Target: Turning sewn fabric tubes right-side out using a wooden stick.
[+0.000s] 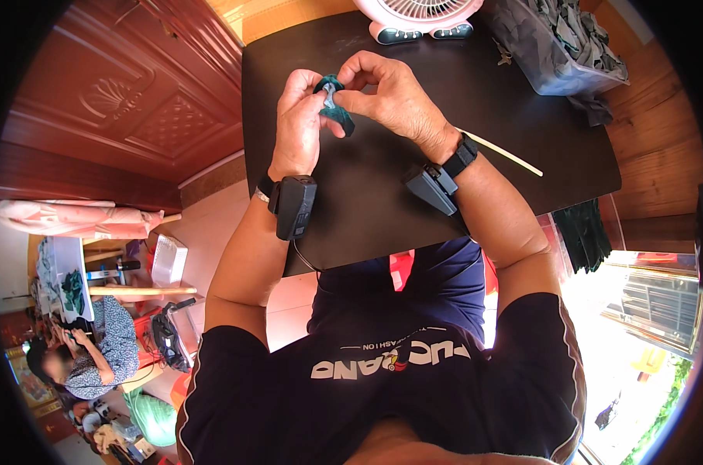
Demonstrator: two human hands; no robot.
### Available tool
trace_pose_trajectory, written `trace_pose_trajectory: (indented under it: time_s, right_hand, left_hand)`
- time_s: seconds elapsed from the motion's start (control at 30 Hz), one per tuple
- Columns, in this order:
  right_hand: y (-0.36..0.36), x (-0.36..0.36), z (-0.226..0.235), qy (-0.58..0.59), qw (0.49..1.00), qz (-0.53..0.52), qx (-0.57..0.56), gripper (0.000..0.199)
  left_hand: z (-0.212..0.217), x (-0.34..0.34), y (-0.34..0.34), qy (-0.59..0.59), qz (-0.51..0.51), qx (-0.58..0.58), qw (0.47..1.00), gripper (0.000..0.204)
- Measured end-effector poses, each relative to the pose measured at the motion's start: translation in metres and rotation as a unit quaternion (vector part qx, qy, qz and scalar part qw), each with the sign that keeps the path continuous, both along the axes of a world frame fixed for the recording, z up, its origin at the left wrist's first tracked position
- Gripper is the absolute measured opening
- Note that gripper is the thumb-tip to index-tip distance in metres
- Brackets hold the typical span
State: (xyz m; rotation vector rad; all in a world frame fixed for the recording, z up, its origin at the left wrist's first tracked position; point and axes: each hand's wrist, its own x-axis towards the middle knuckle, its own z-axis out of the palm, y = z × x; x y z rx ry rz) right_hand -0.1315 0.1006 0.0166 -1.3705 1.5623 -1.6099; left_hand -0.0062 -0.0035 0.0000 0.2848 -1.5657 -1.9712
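a small dark teal fabric piece (334, 101) with a pale part at its middle, held above the far-left part of a black tabletop (382, 201) and pinched between both hands. left hand (299, 128): fingers curled closed on the left side of the piece, thumb pressed to it; a black device is strapped to the wrist (293, 203) with a thin cable running down from it. right hand (390, 97): fingers bent over the top and right of the piece, gripping it, so that much of the piece is hidden behind the fingertips; a second black device (437, 182) sits on this wrist. nothing lies on the tabletop directly beneath the hands. to the right, a thin pale stick (500, 153) lies on the tabletop just beyond the right wrist. at the far edge stands the base of a pink and white fan (417, 19); at the far right corner, a clear plastic bin (557, 50) filled with dark green-grey fabric pieces, with one loose piece (592, 108) beside it. a dark green cloth (584, 232) hangs off the right edge. a carved reddish wooden door (127, 101) stands to the left; another person (88, 356) sits at lower left, well apart.
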Motion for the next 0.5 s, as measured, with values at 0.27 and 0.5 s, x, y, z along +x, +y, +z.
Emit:
trace_pose_trajectory:
  time_s: [0.27, 0.5]
  right_hand:
    - [-0.001, 0.005, 0.000, 0.242, 0.943, -0.225, -0.048, 0.016]
    - [-0.001, 0.007, -0.003, 0.185, 0.956, -0.209, -0.091, 0.016]
  left_hand:
    - [0.002, -0.002, 0.011, 0.014, 0.002, -0.020, 1.000, 0.006]
    - [0.001, -0.006, 0.017, 0.013, 0.031, -0.033, 0.999, 0.011]
